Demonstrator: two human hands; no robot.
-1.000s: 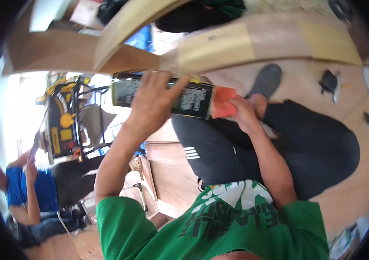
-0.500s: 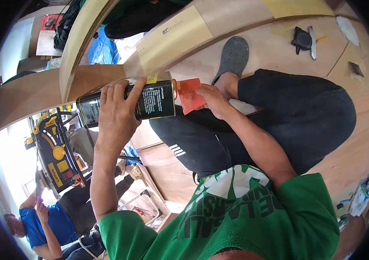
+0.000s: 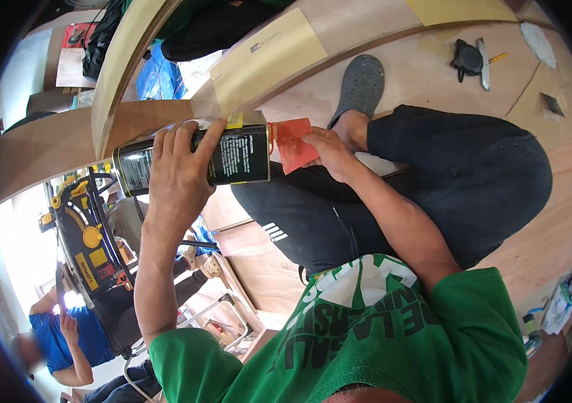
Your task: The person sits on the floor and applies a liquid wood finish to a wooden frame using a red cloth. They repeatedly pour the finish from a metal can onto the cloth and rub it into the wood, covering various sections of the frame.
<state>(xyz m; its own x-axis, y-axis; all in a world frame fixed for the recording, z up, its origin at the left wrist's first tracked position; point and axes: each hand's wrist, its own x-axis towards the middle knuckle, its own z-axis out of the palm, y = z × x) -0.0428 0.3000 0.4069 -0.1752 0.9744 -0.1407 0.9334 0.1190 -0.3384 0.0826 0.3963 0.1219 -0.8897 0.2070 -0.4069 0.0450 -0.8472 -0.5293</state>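
A dark rectangular metal can [image 3: 240, 156] lies tipped on its side, its spout end towards the right. My left hand [image 3: 182, 158] is closed round the can's body from above. Just past the spout is a flat red plastic spreader [image 3: 292, 149], wider at one end and smeared on its face. My right hand [image 3: 331, 153] pinches the spreader by its right edge, with the thumb on top. Between spout and spreader there is a thin amber-coloured strand or ring; I cannot tell which.
Curved wooden panels [image 3: 37, 144] stand beyond the can. A tape measure [image 3: 467, 59], a utility knife [image 3: 483, 64] and a pencil lie at the far right. A yellow-and-black saw [image 3: 88, 232] stands at left, near a person in blue [image 3: 74, 339]. A grey clog [image 3: 362, 84] is on my foot.
The can and my left hand have shifted slightly left. The spreader and my right hand have barely moved. At the left, the person in blue has shifted a little.
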